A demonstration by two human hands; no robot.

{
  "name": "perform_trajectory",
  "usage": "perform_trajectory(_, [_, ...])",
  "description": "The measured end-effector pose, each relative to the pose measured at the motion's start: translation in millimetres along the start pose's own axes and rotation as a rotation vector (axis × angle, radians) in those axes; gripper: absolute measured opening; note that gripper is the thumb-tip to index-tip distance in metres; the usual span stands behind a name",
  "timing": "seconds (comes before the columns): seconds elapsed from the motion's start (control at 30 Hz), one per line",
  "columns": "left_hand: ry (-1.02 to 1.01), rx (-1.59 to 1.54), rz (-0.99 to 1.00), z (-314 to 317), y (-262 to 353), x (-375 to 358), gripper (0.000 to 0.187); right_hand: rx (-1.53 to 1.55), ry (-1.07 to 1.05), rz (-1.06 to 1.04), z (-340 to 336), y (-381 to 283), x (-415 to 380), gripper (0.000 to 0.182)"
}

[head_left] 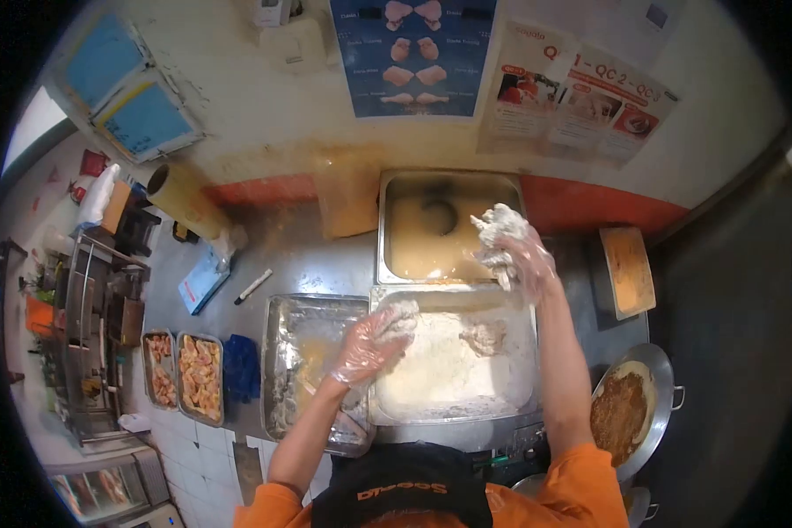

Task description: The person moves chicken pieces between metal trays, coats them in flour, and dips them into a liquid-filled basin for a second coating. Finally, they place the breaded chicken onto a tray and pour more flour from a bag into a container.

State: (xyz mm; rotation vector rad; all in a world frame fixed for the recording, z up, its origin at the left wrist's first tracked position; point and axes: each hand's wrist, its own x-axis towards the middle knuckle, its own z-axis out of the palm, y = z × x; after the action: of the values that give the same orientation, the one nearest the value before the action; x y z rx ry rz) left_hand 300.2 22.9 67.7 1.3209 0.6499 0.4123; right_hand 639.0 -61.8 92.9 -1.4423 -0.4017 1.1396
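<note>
My right hand (pixel 529 257), in a clear plastic glove, grips a flour-coated chicken piece (pixel 500 231) above the right side of the two metal pans. My left hand (pixel 367 349), also gloved, is over the left edge of the flour pan (pixel 453 415), with its fingers closed round a smaller flour-coated chicken piece (pixel 401 319). Its fingertips are white with flour, and the piece is partly hidden. Another coated piece (pixel 484 337) lies on the flour at the pan's right. Behind stands a deep pan (pixel 383 224) of cloudy tan liquid with a dark round shape in it.
Left of the flour is a metal tray (pixel 277 352) with floury residue. Two trays of raw chicken pieces (pixel 200 374) stand farther left. A marker (pixel 255 287) and blue box (pixel 204 280) lie behind. At right are a wide pan (pixel 655 422) of brown oil and a rectangular container (pixel 629 273).
</note>
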Motion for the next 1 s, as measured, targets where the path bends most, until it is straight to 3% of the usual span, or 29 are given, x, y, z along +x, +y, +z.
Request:
perform_trajectory(0.03, [-0.007, 0.007, -0.037, 2, -9, -2, 0.048, -0.221, 0.058, 0.019, -1, -7, 23, 0.039])
perform_trajectory(0.1, [-0.018, 0.017, -0.109, 11, -25, -6, 0.045, -0.494, -0.085, -0.009, -5, 4, 66, 0.048])
perform_trajectory(0.13, [0.000, 0.135, 0.005, 13, -33, -5, 0.043, -0.633, -0.157, -0.023, -3, 6, 80, 0.053])
perform_trajectory(0.2, [0.048, 0.369, 0.225, 17, -46, -5, 0.039, -1.325, -0.120, 0.108, 15, 1, 90, 0.055])
perform_trajectory(0.27, [0.126, 0.501, 0.296, 21, -39, -8, 0.035, -1.394, -0.191, 0.126, -19, 71, 159, 0.047])
perform_trajectory(0.3, [0.160, 0.567, 0.345, 22, -36, -10, 0.033, -1.516, -0.257, 0.170, -6, 63, 153, 0.046])
perform_trajectory(0.4, [0.193, 0.630, 0.371, 23, -45, -14, 0.028, -1.623, -0.456, 0.141, 3, 53, 148, 0.046])
perform_trajectory(0.47, [0.198, 0.625, 0.397, 23, -55, -13, 0.025, -1.363, -0.441, 0.189, 2, 30, 134, 0.043])
perform_trajectory(0.53, [0.217, 0.618, 0.467, 24, -63, -13, 0.024, -1.337, -0.349, 0.312, 11, 7, 131, 0.039])
perform_trajectory(0.57, [0.213, 0.600, 0.467, 24, -62, -13, 0.025, -1.276, -0.222, 0.361, 5, 15, 142, 0.039])
perform_trajectory(0.63, [0.202, 0.563, 0.469, 24, -61, -11, 0.027, -1.442, -0.076, 0.063, -59, 104, 210, 0.031])
perform_trajectory(0.67, [0.206, 0.608, 0.506, 23, -62, -10, 0.028, -1.443, -0.067, 0.022, -69, 128, 227, 0.031])
perform_trajectory(0.8, [0.209, 0.669, 0.576, 20, -71, -10, 0.029, -1.284, -0.280, 0.053, -62, 157, 234, 0.033])
perform_trajectory(0.9, [0.225, 0.677, 0.623, 19, -73, -10, 0.029, -1.291, -0.358, 0.107, -60, 129, 223, 0.035])
perform_trajectory(1.0, [0.228, 0.693, 0.623, 20, -75, -11, 0.029, -1.592, -0.306, 0.272, -37, 81, 215, 0.034])
